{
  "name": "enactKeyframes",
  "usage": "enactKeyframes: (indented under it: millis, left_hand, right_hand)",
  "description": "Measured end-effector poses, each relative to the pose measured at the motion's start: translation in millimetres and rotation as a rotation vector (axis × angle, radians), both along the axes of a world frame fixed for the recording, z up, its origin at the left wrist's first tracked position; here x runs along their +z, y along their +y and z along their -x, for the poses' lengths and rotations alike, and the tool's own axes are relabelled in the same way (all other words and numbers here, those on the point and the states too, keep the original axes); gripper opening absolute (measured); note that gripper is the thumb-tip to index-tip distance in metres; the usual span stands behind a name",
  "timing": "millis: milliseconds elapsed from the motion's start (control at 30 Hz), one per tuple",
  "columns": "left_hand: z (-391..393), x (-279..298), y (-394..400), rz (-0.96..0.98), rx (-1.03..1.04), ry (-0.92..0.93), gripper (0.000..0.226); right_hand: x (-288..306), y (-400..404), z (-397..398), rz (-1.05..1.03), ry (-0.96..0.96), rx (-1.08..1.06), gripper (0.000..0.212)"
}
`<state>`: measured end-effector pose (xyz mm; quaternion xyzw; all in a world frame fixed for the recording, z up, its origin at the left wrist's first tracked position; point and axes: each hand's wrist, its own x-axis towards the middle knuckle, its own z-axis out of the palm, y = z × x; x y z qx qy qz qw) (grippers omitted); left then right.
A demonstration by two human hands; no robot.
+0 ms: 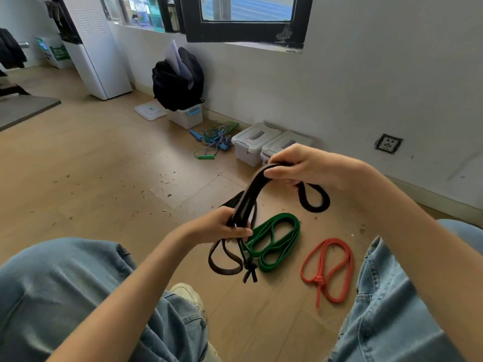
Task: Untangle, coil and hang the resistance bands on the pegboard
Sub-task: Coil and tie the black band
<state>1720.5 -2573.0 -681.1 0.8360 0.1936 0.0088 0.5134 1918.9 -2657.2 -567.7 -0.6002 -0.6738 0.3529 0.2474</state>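
Fingers (277, 174) of both hands curled | gripping black band (251, 189) | above floor (104, 165)

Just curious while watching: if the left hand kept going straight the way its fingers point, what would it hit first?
The left hand, gripping the black band, points rightward. Next in that line seems to be the green band on the floor, though it probably lies lower, so depth is uncertain.

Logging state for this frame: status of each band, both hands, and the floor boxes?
black band: folded in several strands, held off the floor by both hands
left hand: grips the black band's lower part
right hand: grips its upper part
green band: looped, on floor
red band: knotted, on floor
storage boxes: lids shut
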Motion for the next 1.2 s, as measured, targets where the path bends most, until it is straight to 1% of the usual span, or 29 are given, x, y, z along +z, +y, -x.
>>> enactKeyframes:
  millis: [33, 67, 100, 167, 200, 267, 367, 433, 500, 567, 633, 667, 700, 733, 833, 867, 933, 967, 1000, 1067, 1100, 1133, 1167, 1200]
  left_hand:
    - [0, 3, 2, 0.021, 0.041, -0.041, 0.01]
    - [1, 8, 5, 0.043, 0.085, -0.082, 0.013]
    - [3, 14, 8, 0.054, 0.116, -0.112, 0.015]
    - [5, 28, 12, 0.023, 0.117, -0.113, 0.015]
    - [4, 35, 11, -0.012, 0.079, -0.089, 0.017]
    - [-3, 47, 3, -0.081, -0.024, -0.046, 0.02]
    - [-13, 61, -4, -0.148, -0.1, -0.003, 0.014]
    - [-13, 66, -4, -0.12, -0.098, 0.037, 0.009]
    - [-10, 70, -3, -0.074, -0.103, 0.058, 0.013]
    - [-7, 71, -4, -0.061, -0.128, 0.083, 0.02]
    - [-7, 72, -5, -0.062, -0.148, 0.12, 0.017]
    - [-7, 73, -6, -0.065, -0.153, 0.134, 0.015]
    - [-8, 74, -6, -0.065, -0.154, 0.141, 0.013]
    - [-8, 75, -6, -0.061, -0.155, 0.138, 0.013]
    - [-7, 79, -4, -0.047, -0.162, 0.104, 0.018]
    - [-6, 80, -3, -0.033, -0.163, 0.086, 0.018]
    - [-6, 81, -1, 0.0, -0.141, 0.017, 0.023]
    - [-7, 81, 0, -0.017, -0.12, -0.03, 0.026]
    - [-7, 80, 2, -0.07, -0.098, -0.071, 0.025]
    - [-7, 75, 7, -0.287, -0.044, -0.103, 0.014]
    - [-6, 70, 10, -0.417, -0.002, -0.086, 0.013]
    - [-5, 68, 11, -0.498, 0.044, -0.076, 0.018]
    - [-4, 66, 11, -0.497, 0.071, -0.103, 0.022]
    - [-3, 65, 10, -0.433, 0.071, -0.164, 0.02]
  right_hand:
    - [-1, 0, -5, -0.01, -0.013, -0.004, 0.019]
    - [-2, -1, -12, 0.027, -0.053, 0.0, 0.016]
    - [-6, -3, -18, 0.105, -0.101, 0.009, 0.012]
    - [-18, -7, -24, 0.279, -0.144, 0.038, 0.02]
    - [-27, -8, -24, 0.316, -0.122, 0.057, 0.023]
    - [-42, -9, -14, 0.307, -0.001, 0.109, 0.026]
    - [-57, -9, 6, 0.222, 0.177, 0.137, 0.019]
    - [-58, -10, 11, 0.18, 0.254, 0.146, 0.013]
    - [-51, -13, 9, 0.211, 0.278, 0.178, 0.008]
    - [-42, -13, 4, 0.293, 0.193, 0.239, 0.012]
    - [-38, -11, 3, 0.328, 0.028, 0.29, 0.016]
    - [-38, -10, 3, 0.324, -0.029, 0.301, 0.018]
    - [-38, -10, 3, 0.308, -0.04, 0.3, 0.019]
    - [-40, -10, 2, 0.281, -0.001, 0.287, 0.019]
    - [-42, -15, 1, 0.203, 0.242, 0.207, 0.016]
    - [-43, -16, 2, 0.17, 0.292, 0.186, 0.015]
    - [-41, -15, 4, 0.078, 0.306, 0.15, 0.02]
    - [-39, -13, 5, 0.041, 0.309, 0.134, 0.021]
    - [-35, -10, 5, 0.02, 0.322, 0.115, 0.022]
    - [-27, -7, 3, 0.019, 0.366, 0.081, 0.021]
    - [-23, -7, 1, 0.027, 0.386, 0.073, 0.019]
    - [-21, -7, 0, 0.034, 0.412, 0.07, 0.017]
    - [-19, -7, -1, 0.038, 0.455, 0.065, 0.014]
    - [-18, -8, -2, 0.043, 0.515, 0.057, 0.015]
